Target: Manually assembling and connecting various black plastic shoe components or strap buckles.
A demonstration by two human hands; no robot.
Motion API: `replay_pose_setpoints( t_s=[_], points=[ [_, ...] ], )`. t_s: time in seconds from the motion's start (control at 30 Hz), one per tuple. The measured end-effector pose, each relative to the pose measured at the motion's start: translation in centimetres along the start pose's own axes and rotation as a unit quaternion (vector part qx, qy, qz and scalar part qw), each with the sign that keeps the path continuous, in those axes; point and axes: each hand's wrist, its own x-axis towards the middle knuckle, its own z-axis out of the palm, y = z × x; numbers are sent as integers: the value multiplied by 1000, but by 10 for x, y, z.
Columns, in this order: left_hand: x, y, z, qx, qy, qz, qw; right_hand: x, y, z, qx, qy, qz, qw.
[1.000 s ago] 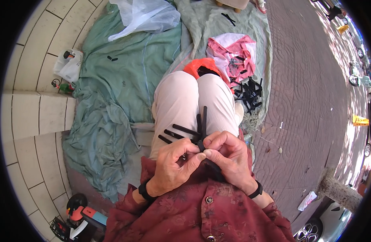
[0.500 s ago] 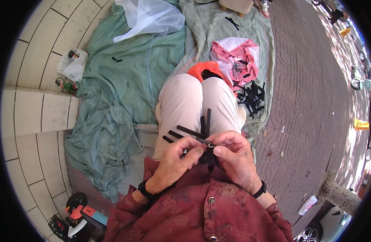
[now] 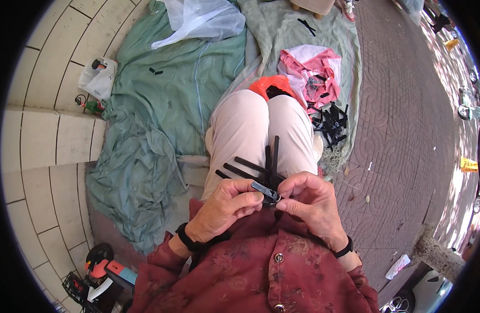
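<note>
Above my lap, my left hand (image 3: 227,206) pinches a short, flat, dark strip (image 3: 264,190) between thumb and fingers. My right hand (image 3: 312,206) is closed at the strip's far end, where a small shiny ring-like part shows; the fingertips partly hide it. Behind my fingers several long, thin black bars (image 3: 246,166) fan out across my light trousers. Their inner ends meet behind the hands, so I cannot see how they join. Similar black pieces (image 3: 331,125) lie heaped beside my right knee.
A red bag (image 3: 271,84) and a pink-checked cloth (image 3: 331,65) with black pieces lie beyond my knees. Green sheeting (image 3: 167,99) covers the ground left, under a clear plastic bag (image 3: 203,21). A tiled wall (image 3: 36,141) borders the left, paving (image 3: 396,125) the right.
The flat strip has turned so that its broad face shows between my hands. My right fingers have shifted to its end. The view has moved slightly.
</note>
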Motion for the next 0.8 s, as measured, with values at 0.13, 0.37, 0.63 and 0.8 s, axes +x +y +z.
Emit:
replay_pose_setpoints(
  t_s=[0.13, 0.37, 0.63, 0.8],
  points=[
    [-5, 0, -4, -37, -11, 11, 999, -4, -4, -1, 26, -45, 63, 997],
    [-10, 10, -2, -19, -37, 74, 996, -10, -10, 0, 36, -83, 83, 992],
    [-7, 22, 6, 24, -63, 73, 995, -18, -11, 0, 89, -83, 50, 991],
    [1, 16, 12, 8, 7, 82, 997, -17, -6, 1, 109, -25, 29, 993]
  ],
)
